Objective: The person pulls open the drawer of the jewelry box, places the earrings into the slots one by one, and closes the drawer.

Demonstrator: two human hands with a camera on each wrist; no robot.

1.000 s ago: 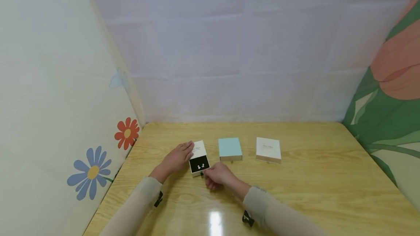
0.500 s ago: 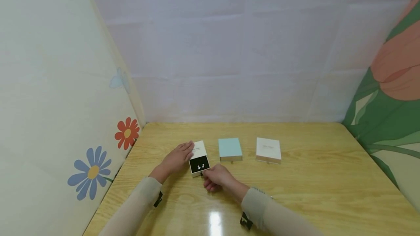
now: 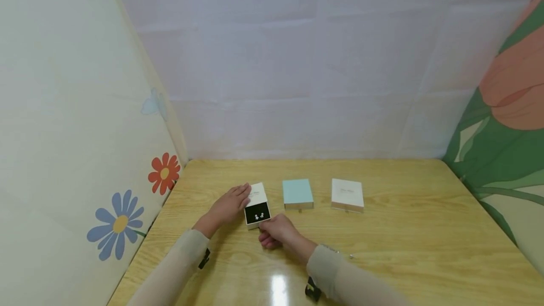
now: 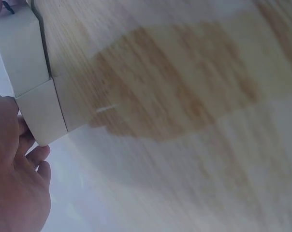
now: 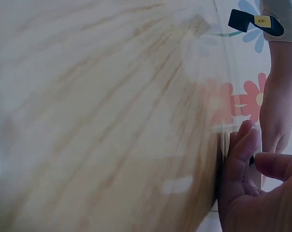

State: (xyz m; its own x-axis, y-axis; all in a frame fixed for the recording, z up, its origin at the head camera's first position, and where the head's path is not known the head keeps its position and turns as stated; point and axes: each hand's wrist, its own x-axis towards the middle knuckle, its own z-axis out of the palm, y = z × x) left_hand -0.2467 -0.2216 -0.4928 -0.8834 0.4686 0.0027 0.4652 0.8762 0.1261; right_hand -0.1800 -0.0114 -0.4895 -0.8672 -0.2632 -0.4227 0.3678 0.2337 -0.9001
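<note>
A small white jewelry box (image 3: 257, 192) lies on the table with its drawer pulled partway out toward me. Two small silvery earrings (image 3: 259, 216) show on the drawer's black lining. My left hand (image 3: 231, 202) holds the box's sleeve from the left side. In the left wrist view, its fingers (image 4: 38, 155) curl round the far end of the sleeve. At the drawer's front my right hand (image 3: 277, 231) pinches a dark pull tab (image 5: 252, 160) between thumb and forefinger. The other right fingers are curled under, and the tab is mostly hidden.
A light blue box (image 3: 297, 191) and another white box (image 3: 347, 193) lie in a row to the right. A tiny shiny thing (image 3: 351, 256) lies beside my right sleeve. Cloth hangs behind the wooden table (image 3: 416, 230), with printed cloths at both sides.
My right hand has shifted slightly left and toward me, and its fingers now cover the tab. The tiny shiny thing has come out from behind my right sleeve. The left hand stays put.
</note>
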